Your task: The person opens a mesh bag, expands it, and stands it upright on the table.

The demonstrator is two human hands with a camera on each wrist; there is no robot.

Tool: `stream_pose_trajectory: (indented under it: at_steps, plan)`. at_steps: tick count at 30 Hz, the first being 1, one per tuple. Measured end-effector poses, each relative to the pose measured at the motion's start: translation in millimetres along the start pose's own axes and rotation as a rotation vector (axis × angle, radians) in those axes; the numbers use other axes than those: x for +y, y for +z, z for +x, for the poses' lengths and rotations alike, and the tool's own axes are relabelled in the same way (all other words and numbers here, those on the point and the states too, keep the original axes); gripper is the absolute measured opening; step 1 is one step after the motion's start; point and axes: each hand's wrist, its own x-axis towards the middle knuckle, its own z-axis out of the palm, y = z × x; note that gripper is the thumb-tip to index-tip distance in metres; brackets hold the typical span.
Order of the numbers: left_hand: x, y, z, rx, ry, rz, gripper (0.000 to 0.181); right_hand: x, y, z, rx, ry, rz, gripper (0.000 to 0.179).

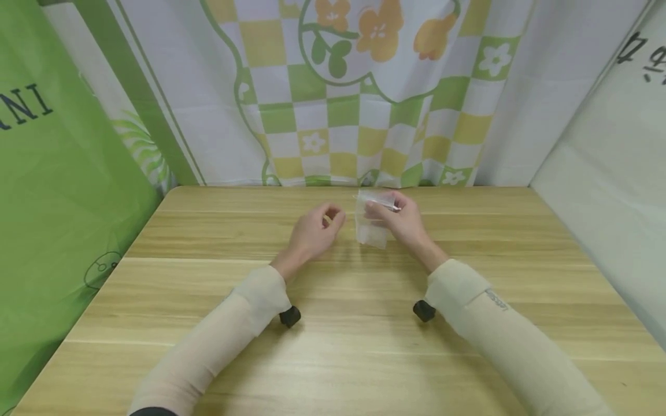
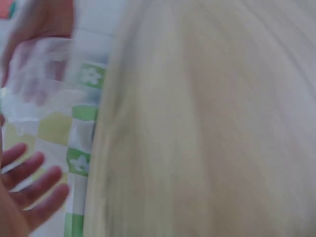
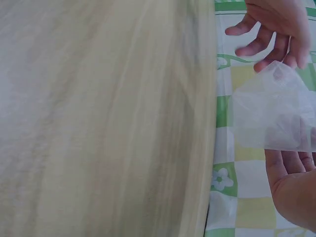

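A small see-through plastic bag (image 1: 370, 234) hangs upright over the table's far half. My right hand (image 1: 403, 219) pinches it near its top edge, thumb in front and fingers behind. The right wrist view shows the bag (image 3: 269, 113) spread out, with fingers showing faintly through the film. To the left of the bag, apart from it in the head view, my left hand (image 1: 314, 231) hovers with loosely bent fingers and nothing in them. Seen from the left wrist, the fingers of this left hand (image 2: 34, 192) are spread. Whether the bag contains anything cannot be made out.
Both hands are over a wooden table (image 1: 333, 358). A checkered, flowered curtain (image 1: 343, 115) hangs along its back edge. Green cloth (image 1: 62, 190) borders the left side, and pale cloth (image 1: 598, 144) the right. Black wrist devices (image 1: 290, 316) sit at both cuffs.
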Motion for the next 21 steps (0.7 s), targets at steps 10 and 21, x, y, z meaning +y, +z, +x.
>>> stream_pose_trajectory:
  at_steps: [10, 21]
  plan:
    - [11.3, 13.8, 19.5, -0.121, -0.268, -0.525, 0.044, 20, 1, -3.0, -0.007, -0.114, -0.089, 0.026]
    - [15.8, 23.8, 18.8, 0.021, -0.273, -0.588, 0.019, 25, -8, -8.0, -0.012, -0.135, -0.240, 0.028]
